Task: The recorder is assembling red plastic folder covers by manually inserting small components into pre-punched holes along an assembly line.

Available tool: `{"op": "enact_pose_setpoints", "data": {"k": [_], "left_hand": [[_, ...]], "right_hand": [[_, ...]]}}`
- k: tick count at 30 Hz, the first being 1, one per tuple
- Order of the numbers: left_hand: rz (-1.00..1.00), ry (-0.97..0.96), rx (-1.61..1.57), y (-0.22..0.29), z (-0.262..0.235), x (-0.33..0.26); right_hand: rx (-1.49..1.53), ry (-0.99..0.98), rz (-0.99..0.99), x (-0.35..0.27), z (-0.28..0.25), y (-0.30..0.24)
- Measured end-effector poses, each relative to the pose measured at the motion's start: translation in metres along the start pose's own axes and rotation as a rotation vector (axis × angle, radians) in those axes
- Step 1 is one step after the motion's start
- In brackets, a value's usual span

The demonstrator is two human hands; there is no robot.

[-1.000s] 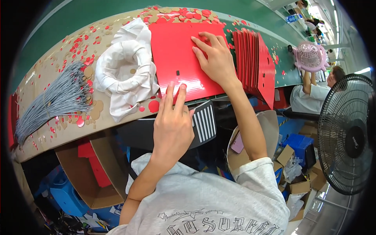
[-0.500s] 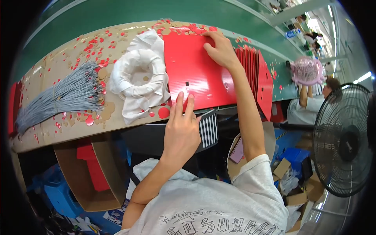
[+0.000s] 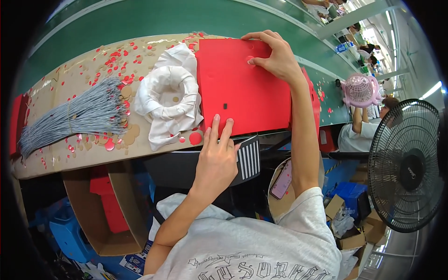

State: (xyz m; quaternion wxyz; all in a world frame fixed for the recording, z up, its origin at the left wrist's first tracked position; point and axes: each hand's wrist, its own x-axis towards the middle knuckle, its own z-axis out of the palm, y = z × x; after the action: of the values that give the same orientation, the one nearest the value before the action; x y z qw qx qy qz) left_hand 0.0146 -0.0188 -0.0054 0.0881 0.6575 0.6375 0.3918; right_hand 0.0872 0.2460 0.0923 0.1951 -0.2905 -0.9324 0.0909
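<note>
A red cardboard sheet [image 3: 242, 93] lies on the bench in front of me, with a small dark slot [image 3: 225, 106] in its left part. My left hand [image 3: 217, 158] rests at its near edge, two fingers stretched flat on the red surface. At the far right part, my right hand [image 3: 275, 56] grips the sheet, its fingers along the far edge. Its thumb presses at a small round red piece [image 3: 251, 61]. Other red sheets [image 3: 313, 100] stand partly hidden behind my right forearm. Left of the sheet sits a ring wrapped in white cloth [image 3: 170, 100].
A bundle of grey wire ties [image 3: 74, 119] lies at the left among scattered red and brown discs. A black fan [image 3: 408, 165] stands at the right. Below the bench are a cardboard box [image 3: 105, 210] and a phone [image 3: 282, 179]. Another person [image 3: 359, 135] sits farther right.
The red sheet's top now looks matte rather than shiny and reaches farther right, covering more of the other sheets. My right hand has shifted slightly right, its thumb now on a round piece.
</note>
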Motion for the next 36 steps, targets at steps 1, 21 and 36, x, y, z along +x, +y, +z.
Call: {"op": "enact_pose_setpoints", "data": {"k": [1, 21, 36], "left_hand": [[0.005, 0.002, 0.0, 0.0, 0.001, 0.0], [-0.019, 0.086, 0.022, 0.002, 0.012, -0.004], [0.074, 0.247, -0.18, 0.023, -0.033, -0.003]], "right_hand": [[0.001, 0.005, -0.005, 0.0, 0.001, -0.002], [-0.43, 0.264, -0.343, -0.019, 0.004, -0.007], [-0.367, 0.602, -0.272, -0.025, -0.131, -0.009]]}}
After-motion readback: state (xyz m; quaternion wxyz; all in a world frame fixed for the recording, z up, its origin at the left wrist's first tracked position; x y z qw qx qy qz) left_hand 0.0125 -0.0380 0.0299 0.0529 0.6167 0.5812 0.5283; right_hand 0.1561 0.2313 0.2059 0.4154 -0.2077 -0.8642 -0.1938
